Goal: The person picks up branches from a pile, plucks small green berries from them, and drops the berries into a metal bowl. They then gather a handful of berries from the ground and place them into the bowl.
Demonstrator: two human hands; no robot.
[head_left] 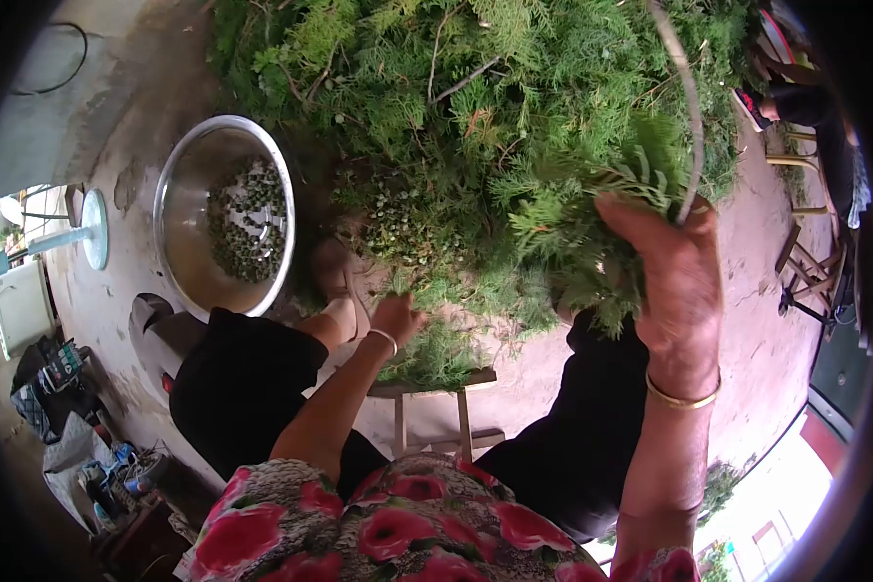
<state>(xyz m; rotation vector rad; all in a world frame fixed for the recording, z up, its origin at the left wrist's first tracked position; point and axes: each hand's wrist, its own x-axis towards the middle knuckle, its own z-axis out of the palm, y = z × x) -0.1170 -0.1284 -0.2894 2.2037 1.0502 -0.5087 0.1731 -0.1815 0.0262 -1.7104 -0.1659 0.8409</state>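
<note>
My right hand (684, 276) is closed round a leafy evergreen branch (601, 209), its flat, scale-like green sprays hanging to the left of the fingers. A long bare stem (691, 107) rises from the same grip. My left hand (396, 318), with a bangle at the wrist, is low between my knees with its fingers curled. Whatever it may hold is too small to make out. Just beyond it lie loose sprigs and small round green cones (407, 233) on the ground. Below it, more sprigs (436, 361) rest on a small wooden stool (400, 422).
A wide metal basin (170, 223) holding many small green cones stands left. A large heap of evergreen branches (398, 87) fills the front. Another person's leg and shoe (752, 109) show at right, near chairs (805, 276). Bags (73, 446) and a fan (95, 230) are at left.
</note>
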